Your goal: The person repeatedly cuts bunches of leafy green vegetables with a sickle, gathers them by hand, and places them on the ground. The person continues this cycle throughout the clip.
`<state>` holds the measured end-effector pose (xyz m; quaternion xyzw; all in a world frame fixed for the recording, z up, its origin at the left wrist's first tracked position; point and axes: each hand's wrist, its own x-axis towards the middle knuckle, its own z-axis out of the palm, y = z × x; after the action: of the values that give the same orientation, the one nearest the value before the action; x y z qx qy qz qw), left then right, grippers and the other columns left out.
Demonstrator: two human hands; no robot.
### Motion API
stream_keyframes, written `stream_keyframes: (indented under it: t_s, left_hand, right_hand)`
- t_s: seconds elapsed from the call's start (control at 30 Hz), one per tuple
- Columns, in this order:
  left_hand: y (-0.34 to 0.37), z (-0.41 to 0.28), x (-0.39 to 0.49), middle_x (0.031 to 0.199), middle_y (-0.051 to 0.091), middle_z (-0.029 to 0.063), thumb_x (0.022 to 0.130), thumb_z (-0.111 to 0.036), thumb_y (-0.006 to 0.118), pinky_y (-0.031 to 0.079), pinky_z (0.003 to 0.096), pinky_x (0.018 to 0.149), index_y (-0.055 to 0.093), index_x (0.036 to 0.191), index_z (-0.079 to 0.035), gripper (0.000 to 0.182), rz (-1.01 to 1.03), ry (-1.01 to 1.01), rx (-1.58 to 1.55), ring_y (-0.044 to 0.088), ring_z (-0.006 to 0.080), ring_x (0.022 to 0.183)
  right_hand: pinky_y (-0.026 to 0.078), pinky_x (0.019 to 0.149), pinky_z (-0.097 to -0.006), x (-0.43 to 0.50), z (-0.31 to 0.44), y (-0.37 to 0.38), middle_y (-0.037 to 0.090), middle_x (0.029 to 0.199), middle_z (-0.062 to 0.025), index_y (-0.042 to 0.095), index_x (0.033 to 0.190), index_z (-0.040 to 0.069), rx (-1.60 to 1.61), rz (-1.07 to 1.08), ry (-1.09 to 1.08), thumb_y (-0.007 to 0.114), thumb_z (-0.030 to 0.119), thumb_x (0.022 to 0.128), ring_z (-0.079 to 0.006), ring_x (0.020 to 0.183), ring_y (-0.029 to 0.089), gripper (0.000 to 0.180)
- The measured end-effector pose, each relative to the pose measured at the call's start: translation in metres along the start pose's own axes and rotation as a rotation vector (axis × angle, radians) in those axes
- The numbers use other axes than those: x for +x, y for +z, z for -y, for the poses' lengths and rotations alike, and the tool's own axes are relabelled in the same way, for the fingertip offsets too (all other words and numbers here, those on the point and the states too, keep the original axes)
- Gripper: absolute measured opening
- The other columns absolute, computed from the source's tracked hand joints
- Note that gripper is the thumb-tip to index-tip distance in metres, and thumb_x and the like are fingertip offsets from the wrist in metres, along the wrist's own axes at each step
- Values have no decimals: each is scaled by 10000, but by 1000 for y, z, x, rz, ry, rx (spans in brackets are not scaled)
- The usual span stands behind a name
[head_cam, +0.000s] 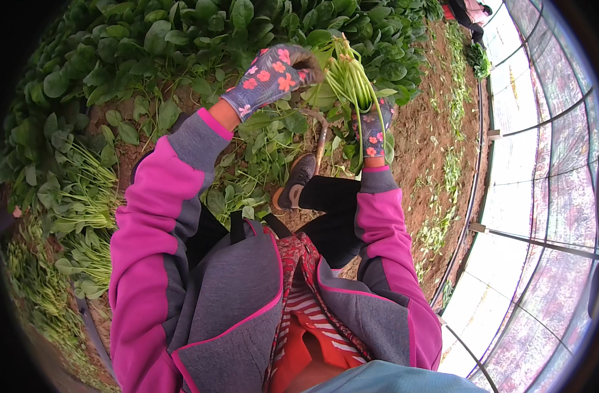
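Note:
My right hand (pixel 373 128), in a dark glove with pink flowers, is closed around a bunch of leafy greens that look like spinach (pixel 348 76). The pale green stems point up in the picture, their cut pinkish ends at the top, and a few long stems hang down over the wrist. My left hand (pixel 284 71), gloved alike, is just left of the stems with its fingers curled; leaves lie right beside the fingertips, and whether they are gripped cannot be told. Below the hands, a curved tool with a thin handle (pixel 320 147) is partly hidden by leaves, close to my shoe (pixel 299 179).
Dense growing greens (pixel 181 34) fill the top. Piles of picked greens (pixel 85 196) lie at the left. Loose leaves litter the soil (pixel 407 152). A plastic greenhouse wall (pixel 515 196) with metal ribs curves along the right. Another person (pixel 469 14) is at the top right.

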<state>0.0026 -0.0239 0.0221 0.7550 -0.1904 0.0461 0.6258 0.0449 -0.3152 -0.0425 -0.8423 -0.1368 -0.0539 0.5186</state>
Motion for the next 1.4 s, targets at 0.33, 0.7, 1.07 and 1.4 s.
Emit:
stream_keyframes:
  t_s: [0.33, 0.7, 1.07, 1.4]
  left_hand:
    - [2, 24, 6, 810, 674, 34, 799, -372, 714, 502, 267, 664, 683, 949, -46, 361, -45, -181, -117, 620, 119, 735]
    - [-40, 22, 11, 914, 667, 55, 870, -228, 664, 505, 244, 669, 625, 1051, -44, 261, -316, -69, -181, 596, 98, 728]
    - [-7, 2, 6, 1017, 659, 116, 811, -232, 673, 511, 357, 782, 581, 1179, -108, 399, -27, 134, 73, 636, 268, 896]
    - [-26, 39, -2, 916, 643, 36, 818, -88, 553, 518, 323, 669, 639, 1038, -153, 245, -100, 552, 873, 627, 231, 812]
  right_hand:
    - [493, 815, -300, -2, 41, 4, 663, 1064, -85, 610, 1149, 27, -437, -88, -455, 701, 153, 756, -190, 939, 637, 423]
    - [376, 1029, -406, -7, 42, -6, 294, 1468, -169, 324, 1423, 82, 288, 203, -7, 734, 205, 746, -275, 1322, 357, 802]
    - [438, 1001, -363, 6, 15, -8, 299, 1476, -93, 254, 1447, 120, 336, 452, -134, 631, 110, 837, -249, 1308, 370, 717]
    - [426, 1024, -320, 4, 6, -17, 303, 1472, -96, 215, 1458, 102, 294, 495, -80, 504, 66, 918, -225, 1299, 392, 613]
